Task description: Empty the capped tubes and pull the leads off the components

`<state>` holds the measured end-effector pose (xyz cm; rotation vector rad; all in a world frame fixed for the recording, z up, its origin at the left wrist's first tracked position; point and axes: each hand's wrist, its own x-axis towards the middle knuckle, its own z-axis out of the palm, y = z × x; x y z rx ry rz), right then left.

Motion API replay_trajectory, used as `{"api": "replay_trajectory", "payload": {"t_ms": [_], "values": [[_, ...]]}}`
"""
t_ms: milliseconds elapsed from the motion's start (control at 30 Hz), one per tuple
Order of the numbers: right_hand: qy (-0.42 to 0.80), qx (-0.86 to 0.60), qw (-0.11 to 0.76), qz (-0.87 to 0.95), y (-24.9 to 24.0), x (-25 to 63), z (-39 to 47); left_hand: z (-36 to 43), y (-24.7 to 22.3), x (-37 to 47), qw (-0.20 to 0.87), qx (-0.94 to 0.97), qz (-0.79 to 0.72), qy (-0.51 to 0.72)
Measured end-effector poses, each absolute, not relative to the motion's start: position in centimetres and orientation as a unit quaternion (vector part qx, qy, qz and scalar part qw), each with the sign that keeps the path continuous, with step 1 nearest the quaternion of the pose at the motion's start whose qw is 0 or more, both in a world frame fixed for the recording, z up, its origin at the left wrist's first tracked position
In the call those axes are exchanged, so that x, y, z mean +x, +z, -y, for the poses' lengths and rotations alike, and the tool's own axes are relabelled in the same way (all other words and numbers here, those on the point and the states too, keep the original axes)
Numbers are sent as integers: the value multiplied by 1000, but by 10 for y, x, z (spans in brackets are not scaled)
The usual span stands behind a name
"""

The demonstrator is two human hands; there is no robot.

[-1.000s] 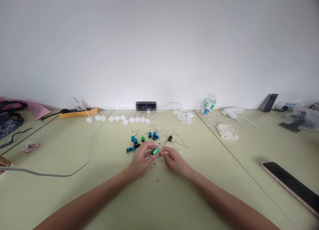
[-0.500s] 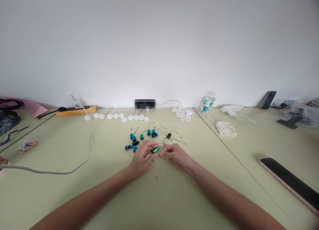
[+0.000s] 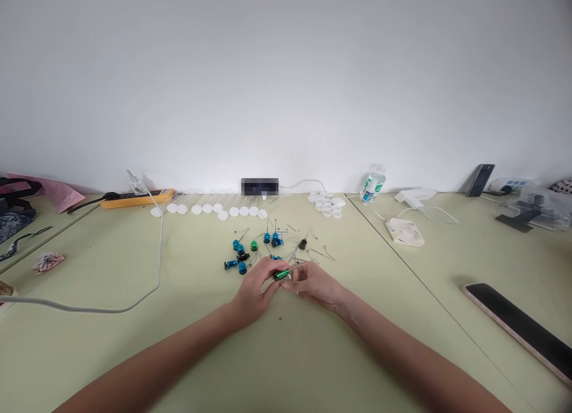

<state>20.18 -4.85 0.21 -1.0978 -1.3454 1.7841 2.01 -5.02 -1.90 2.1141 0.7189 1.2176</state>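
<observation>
Green, metallic-looking small cyl point(image 3: 281, 275) sat in the L hand point(image 3: 254, 288), held just above the near-centre of the table point(image 3: 286, 365), tilted, thumb below and fingers over the top. Thin metal rod point(image 3: 308, 263) stuck out to the right from about its R end, across the R hand point(image 3: 317, 285); R fingers were bunched narrow, touching or nearly touching the cyl's R end, couldn't tell if they pinched rod, cyl or some small bit. Est. handling: cyl light, stiff, prob. slick if fingers were damp, not fragile; best hold = mid-barrel, thumb vs. index. Rod looked thin, prob. springy and easy to bend, so hold close to the barrel, not by the far tip. Just beyond: blue parts point(image 3: 242, 268), a standing green part point(image 3: 254, 245), a black part point(image 3: 302, 244) amid loose wires. Further back, near the wall: white discs point(image 3: 196, 209), then clear bottle point(image 3: 373, 185) off right.
</observation>
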Motion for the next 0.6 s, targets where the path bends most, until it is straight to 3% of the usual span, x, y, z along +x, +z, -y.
{"api": "replay_trajectory", "payload": {"t_ms": [300,600], "values": [[688,-387,290,541,17,204,50,49,-17,19,282,792,-299,451],[648,-431,344,526,9,202,51,52,-17,20,252,810,-287,444]]}}
